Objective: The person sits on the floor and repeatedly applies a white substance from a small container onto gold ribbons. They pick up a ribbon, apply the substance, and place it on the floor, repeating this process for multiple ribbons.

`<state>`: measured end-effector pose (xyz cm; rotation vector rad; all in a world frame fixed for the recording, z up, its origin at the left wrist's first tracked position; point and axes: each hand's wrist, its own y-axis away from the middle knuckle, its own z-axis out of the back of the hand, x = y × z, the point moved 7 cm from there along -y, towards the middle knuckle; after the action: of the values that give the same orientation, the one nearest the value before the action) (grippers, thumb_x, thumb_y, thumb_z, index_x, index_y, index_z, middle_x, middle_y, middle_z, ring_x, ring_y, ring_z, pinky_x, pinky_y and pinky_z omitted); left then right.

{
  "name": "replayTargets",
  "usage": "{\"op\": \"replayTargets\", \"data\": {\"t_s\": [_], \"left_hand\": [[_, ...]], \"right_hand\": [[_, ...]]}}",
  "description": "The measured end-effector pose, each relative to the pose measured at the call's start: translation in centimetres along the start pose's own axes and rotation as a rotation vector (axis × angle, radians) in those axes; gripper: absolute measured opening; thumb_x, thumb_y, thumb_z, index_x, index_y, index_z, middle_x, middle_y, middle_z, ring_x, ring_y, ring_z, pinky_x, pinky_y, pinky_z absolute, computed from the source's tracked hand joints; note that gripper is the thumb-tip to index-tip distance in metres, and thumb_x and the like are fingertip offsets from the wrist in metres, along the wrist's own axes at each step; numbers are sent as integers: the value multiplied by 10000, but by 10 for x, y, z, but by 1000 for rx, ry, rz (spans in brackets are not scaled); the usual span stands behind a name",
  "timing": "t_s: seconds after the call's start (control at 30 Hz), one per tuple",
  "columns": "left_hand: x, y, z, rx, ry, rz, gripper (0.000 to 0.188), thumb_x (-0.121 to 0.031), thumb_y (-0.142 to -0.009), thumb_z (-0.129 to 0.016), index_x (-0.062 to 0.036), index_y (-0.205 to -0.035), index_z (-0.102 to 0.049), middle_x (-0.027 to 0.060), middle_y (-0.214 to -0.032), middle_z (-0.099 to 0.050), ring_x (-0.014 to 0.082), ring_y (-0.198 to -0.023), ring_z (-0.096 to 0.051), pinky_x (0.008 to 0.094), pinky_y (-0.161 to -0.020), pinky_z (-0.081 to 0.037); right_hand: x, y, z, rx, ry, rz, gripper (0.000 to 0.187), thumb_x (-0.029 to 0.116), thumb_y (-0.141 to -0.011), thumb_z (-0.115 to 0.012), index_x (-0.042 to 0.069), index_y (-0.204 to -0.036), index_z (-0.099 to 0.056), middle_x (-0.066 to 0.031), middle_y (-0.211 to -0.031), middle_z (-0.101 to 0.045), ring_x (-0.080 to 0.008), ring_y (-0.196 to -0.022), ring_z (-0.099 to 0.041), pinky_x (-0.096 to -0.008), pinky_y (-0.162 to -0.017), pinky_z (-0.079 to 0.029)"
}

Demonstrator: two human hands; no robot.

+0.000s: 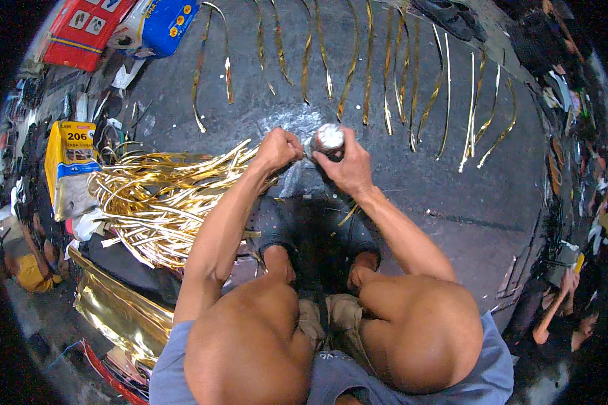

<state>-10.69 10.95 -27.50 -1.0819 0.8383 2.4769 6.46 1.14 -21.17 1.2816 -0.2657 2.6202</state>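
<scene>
In front of my feet, my right hand (348, 162) is wrapped round a short round object (329, 137) with a whitish, speckled top; its exact kind does not show. My left hand (279, 149) is just left of it, fingers pinched together; whatever they hold is too small or hidden. Both hands are low over a whitish smeared patch (292, 120) on the dark floor mat. Close by my left forearm lies a thick heap of shiny gold strips (162, 209). Beyond my hands, several separate gold strips (351, 64) are laid out side by side.
Left of the heap stands a yellow, blue and white package (73, 152). A rolled gold sheet (115, 304) lies nearer me. Red (81, 34) and blue (165, 27) packages sit at the far left. Clutter, including a wooden-handled tool (554, 310), lines the right edge.
</scene>
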Motion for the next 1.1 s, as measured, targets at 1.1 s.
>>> {"op": "replayTargets", "data": {"t_s": [1.1], "left_hand": [[-65,39,-9,-221,2,-490,532,42,-732,-688,-35,-1251,-598,167,-1187,-666,389,-1135,-649,428,-962,-533]], "right_hand": [[55,-9,251,-94,-1322,-179,310,-14,-881,-668,37,-1170,-566,-52,-974,-637,-85,-734,-547,-223,-642,-415]]}}
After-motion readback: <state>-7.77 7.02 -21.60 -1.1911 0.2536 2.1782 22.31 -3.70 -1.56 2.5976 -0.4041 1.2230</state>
